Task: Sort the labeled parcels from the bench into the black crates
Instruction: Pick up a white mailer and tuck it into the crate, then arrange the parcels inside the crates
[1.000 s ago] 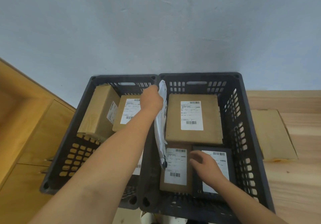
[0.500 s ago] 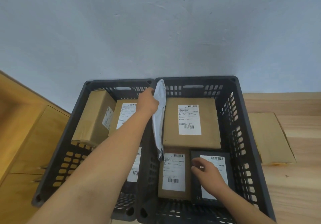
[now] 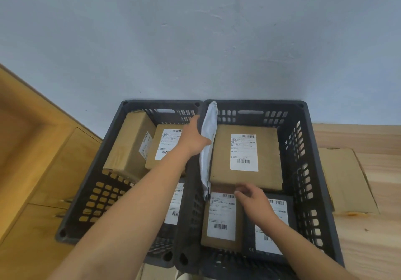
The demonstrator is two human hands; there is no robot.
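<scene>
One camera, worn on my head, looks forward and steeply down along my own forearms, which enter from the bottom edge. It is close. The left black slotted plastic crate and the right black slotted plastic crate fill the lower middle. My left hand, gripping a white plastic mailer bag, and my right hand sit near centre. The wide lens also takes in the pale grey-blue wall above, a honey-coloured wooden cabinet at left and the light wooden bench at right.
</scene>
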